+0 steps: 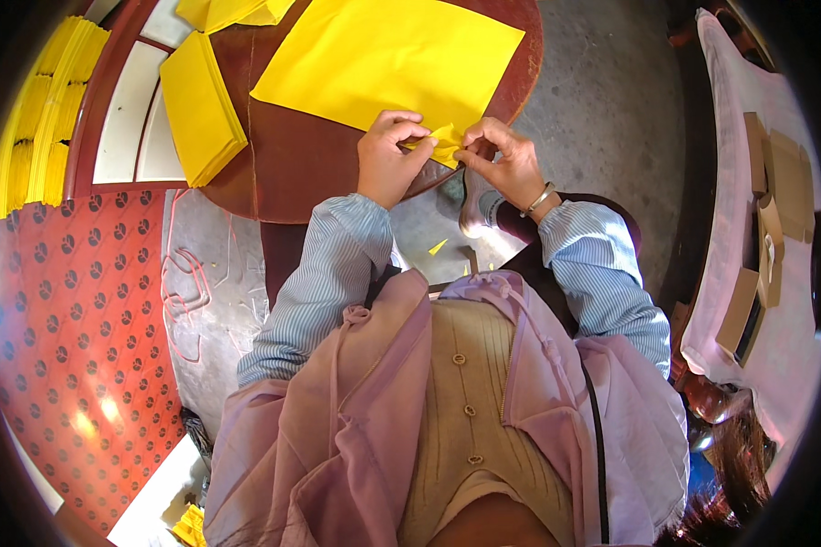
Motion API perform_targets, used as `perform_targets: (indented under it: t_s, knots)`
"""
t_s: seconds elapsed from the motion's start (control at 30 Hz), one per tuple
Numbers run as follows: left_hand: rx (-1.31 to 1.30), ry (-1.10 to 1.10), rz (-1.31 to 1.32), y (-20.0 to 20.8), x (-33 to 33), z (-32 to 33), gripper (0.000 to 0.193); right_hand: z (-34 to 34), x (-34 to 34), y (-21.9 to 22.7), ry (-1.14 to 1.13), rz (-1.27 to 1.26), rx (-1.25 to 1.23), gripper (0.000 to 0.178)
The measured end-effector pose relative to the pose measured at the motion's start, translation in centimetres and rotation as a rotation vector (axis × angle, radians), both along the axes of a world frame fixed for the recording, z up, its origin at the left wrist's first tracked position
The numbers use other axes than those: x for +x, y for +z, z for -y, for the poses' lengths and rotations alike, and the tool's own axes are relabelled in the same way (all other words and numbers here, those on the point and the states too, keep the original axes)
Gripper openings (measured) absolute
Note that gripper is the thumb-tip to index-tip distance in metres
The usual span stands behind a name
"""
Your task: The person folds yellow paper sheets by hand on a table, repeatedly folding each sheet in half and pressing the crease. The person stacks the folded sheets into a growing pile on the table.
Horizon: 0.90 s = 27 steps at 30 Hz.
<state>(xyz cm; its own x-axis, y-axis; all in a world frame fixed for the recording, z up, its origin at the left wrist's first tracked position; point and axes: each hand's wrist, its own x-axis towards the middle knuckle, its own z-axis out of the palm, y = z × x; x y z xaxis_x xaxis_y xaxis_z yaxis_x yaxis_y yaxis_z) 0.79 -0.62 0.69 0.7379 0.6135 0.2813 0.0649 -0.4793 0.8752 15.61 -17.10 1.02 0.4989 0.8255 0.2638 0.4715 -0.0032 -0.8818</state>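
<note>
A large, flat yellow sheet [388, 59] lies on the round reddish-brown table [296, 164]; whether it is paper or thin cloth I cannot tell. Its near edge is bunched into small folds between my hands. My left hand [392, 159] is closed, with thumb and forefinger pinching the left side of the bunched part. On the other side, my right hand [509, 164], with a bracelet at the wrist, pinches the same edge close to the corner. Both hands are just above the table's near rim.
A stack of folded yellow sheets [202, 109] sits at the table's left edge, with more yellow pieces [233, 11] behind it. Tall yellow bundles [41, 118] stand far left, above a red patterned board [82, 337]. Opened cardboard boxes [771, 237] rest on a pink-covered surface at right.
</note>
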Motion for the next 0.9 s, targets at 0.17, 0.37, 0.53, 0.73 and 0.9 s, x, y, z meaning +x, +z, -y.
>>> perform_targets:
  t_s: [0.17, 0.37, 0.53, 0.73, 0.9]
  knots:
    - [-0.058, 0.002, -0.020, 0.1, 0.0, -0.1, 0.015, 0.2, 0.1, 0.2, 0.035, 0.130, -0.001, 0.021]
    - [-0.060, -0.038, 0.000, 0.0, -0.2, -0.5, 0.015, 0.1, 0.1, 0.4, 0.013, 0.094, 0.001, 0.014]
    - [0.041, -0.107, 0.020, 0.1, -0.8, -1.0, 0.015, 0.0, -0.1, 0.3, -0.025, -0.010, -0.064, 0.015]
    - [0.010, 0.001, -0.003, -0.1, -0.1, 0.0, 0.015, 0.0, -0.2, 0.4, -0.007, 0.078, -0.016, 0.018]
    - [-0.036, 0.001, -0.030, 0.0, -0.1, -0.2, 0.016, 0.2, -0.2, 0.8, 0.032, 0.186, 0.004, 0.016]
